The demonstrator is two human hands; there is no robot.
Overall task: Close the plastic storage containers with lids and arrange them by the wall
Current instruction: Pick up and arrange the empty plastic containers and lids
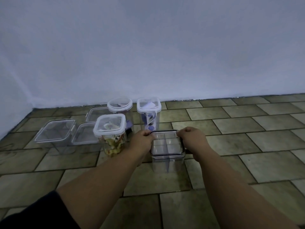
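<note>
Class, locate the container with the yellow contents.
In the head view, the container with yellow contents stands left of centre on the tiled floor, just left of the left hand.

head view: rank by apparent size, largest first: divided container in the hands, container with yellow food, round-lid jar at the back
1. Divided container, though it is nearest the camera, so this is unsure.
2. Container with yellow food, looks about alike; I would not rank these two firmly.
3. Round-lid jar, smallest as seen, partly hidden and farther back.

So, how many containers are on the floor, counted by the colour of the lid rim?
White rim: 3
Clear rim: 3
Dark rim, between the hands: 1
Total: 7
</note>
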